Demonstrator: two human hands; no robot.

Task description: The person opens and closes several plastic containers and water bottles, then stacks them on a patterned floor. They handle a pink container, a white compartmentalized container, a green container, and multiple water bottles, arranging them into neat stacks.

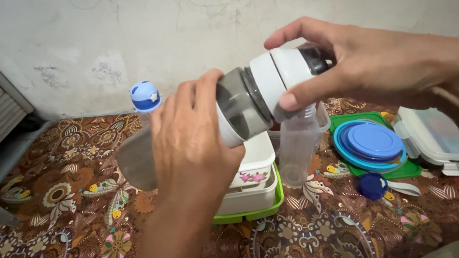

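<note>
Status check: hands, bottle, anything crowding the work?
Left hand grips grey bottle. Right hand on its white cap. Stacked containers directly beneath, not touching.

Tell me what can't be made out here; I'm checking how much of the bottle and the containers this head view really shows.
- Grey bottle body: mostly hidden by the left hand.
- White cap top: covered by the right hand.
- Stacked white containers: their left side is hidden behind the left hand; contents unseen.
- Clear lidded box: partly hidden by the right forearm.
- Small blue-capped bottle: body blocked by the grey bottle.
</note>
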